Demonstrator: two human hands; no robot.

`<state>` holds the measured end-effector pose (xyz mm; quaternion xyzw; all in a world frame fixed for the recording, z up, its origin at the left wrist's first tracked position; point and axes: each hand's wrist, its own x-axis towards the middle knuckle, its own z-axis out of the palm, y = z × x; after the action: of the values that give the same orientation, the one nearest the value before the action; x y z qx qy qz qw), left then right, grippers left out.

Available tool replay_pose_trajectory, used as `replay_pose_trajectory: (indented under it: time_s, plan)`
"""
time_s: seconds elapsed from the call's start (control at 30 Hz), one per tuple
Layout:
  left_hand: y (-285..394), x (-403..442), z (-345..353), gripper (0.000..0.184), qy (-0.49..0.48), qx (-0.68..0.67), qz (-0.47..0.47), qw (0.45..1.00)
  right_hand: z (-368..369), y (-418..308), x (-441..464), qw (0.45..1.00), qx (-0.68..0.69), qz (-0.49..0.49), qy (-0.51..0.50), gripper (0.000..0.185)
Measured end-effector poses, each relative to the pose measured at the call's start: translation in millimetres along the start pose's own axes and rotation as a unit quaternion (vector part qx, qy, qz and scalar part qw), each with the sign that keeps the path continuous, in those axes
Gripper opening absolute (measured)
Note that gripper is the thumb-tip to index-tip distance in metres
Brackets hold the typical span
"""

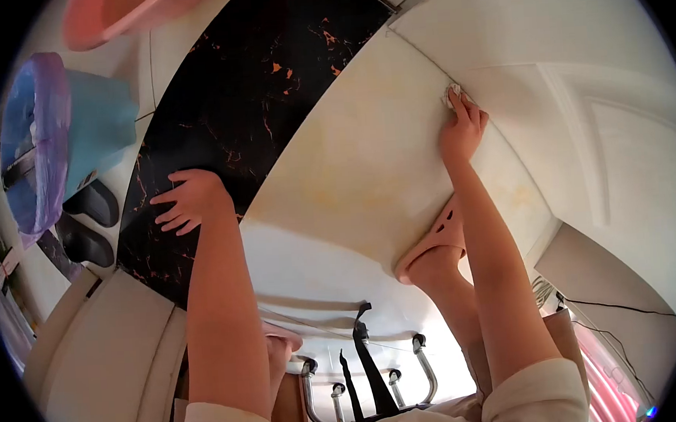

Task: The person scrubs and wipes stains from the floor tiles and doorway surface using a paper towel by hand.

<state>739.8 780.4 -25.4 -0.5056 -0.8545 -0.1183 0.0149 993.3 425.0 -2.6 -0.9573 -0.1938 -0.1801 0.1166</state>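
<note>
My left hand (192, 201) rests with fingers spread on a black, orange-veined stone strip (249, 92) in the floor. Nothing is held in it. To the right, my right hand (463, 130) pinches a crumpled white tissue or cloth (452, 94). It presses this at the seam where the pale floor (350, 148) meets the white door or panel (620, 139). Yellowish marks spread over the floor between my two hands. Just below my right hand, a pink clog (436, 240) is on my foot. Most of the tissue is covered by my fingers.
At the left stands a blue bin (100, 117) with a purple liner, with dark slippers (87, 226) beside it. A pink basin (121, 15) is at the top left. Metal stool legs (427, 372) stand beneath me. Black cables (618, 302) run at the lower right.
</note>
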Motion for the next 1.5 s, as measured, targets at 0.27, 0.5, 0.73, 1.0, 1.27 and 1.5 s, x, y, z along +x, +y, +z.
replay_pose_trajectory:
  time_s: [0.27,0.5,0.73,1.0,1.27,1.5]
  plan:
    - [-7.0,8.2,36.1,0.07,0.057,-0.033,0.035,0.997,31.3,-136.3,27.0,0.986,0.165,-0.035,0.003,0.027]
    - [-11.9,24.3,57.7,0.071,0.05,-0.031,0.049,0.997,-18.3,69.7,-18.3,0.998,0.047,0.051,0.009,0.033]
    - [-15.6,29.5,58.8,0.072,0.057,-0.024,0.031,0.998,-24.3,-34.5,-54.8,0.998,0.066,0.024,-0.006,0.031]
    - [-12.0,35.4,68.7,0.073,0.042,-0.02,0.008,0.999,-25.5,-43.4,-83.0,0.929,0.251,-0.229,-0.143,0.031]
    - [-36.7,0.4,1.3,0.074,-0.025,-0.042,0.107,0.993,-36.0,-10.0,-90.6,0.999,0.041,0.022,-0.005,0.049]
    - [-197.5,-82.2,-65.0,0.062,-0.131,-0.095,0.566,0.809,-42.4,-126.6,-97.6,0.939,0.285,-0.149,-0.125,0.032]
